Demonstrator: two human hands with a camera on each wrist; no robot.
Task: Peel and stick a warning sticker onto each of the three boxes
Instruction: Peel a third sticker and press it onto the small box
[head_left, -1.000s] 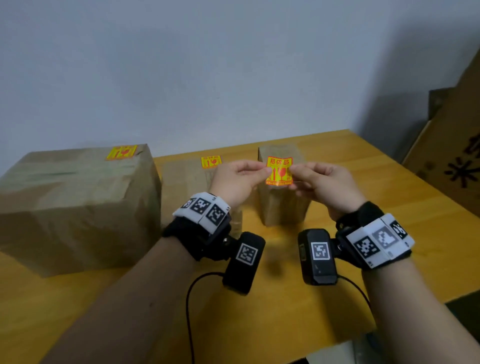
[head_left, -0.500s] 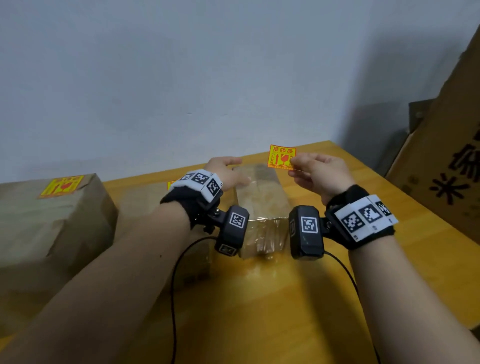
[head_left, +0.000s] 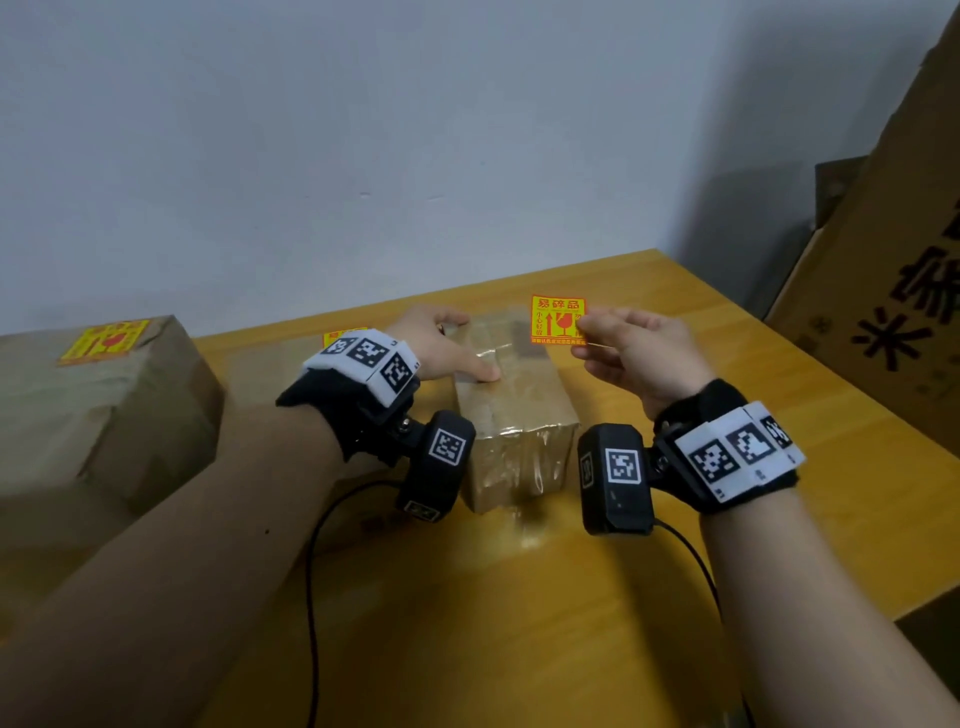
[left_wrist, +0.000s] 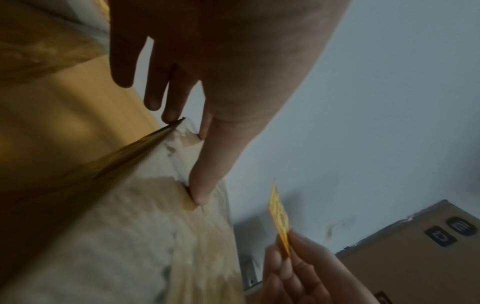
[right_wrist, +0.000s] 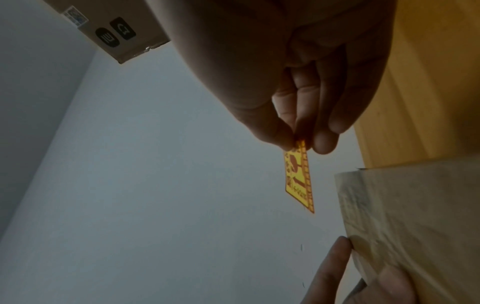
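Observation:
A small taped brown box (head_left: 514, 415) stands mid-table. My left hand (head_left: 441, 348) rests on its top left edge with straight fingers, the thumb flat on the tape; the left wrist view shows the thumb pressing the box (left_wrist: 155, 236). My right hand (head_left: 628, 348) pinches a yellow-and-red warning sticker (head_left: 557, 320) by its right edge, held upright just above the box's far right corner and apart from it. The right wrist view shows thumb and fingers on the sticker (right_wrist: 298, 179), beside the box (right_wrist: 415, 226). The large box (head_left: 104, 415) and the middle box, mostly hidden by my left wrist, each carry a sticker (head_left: 104, 340) (head_left: 343, 335).
The boxes stand on a yellow wooden table (head_left: 519, 597) against a white wall. A big printed cardboard carton (head_left: 909, 260) leans at the right, past the table's edge. Black cables run from both wrist cameras over the near table.
My left hand let go of the sticker and went down onto the small box. My right hand alone now holds the sticker, carried to the box's far right corner.

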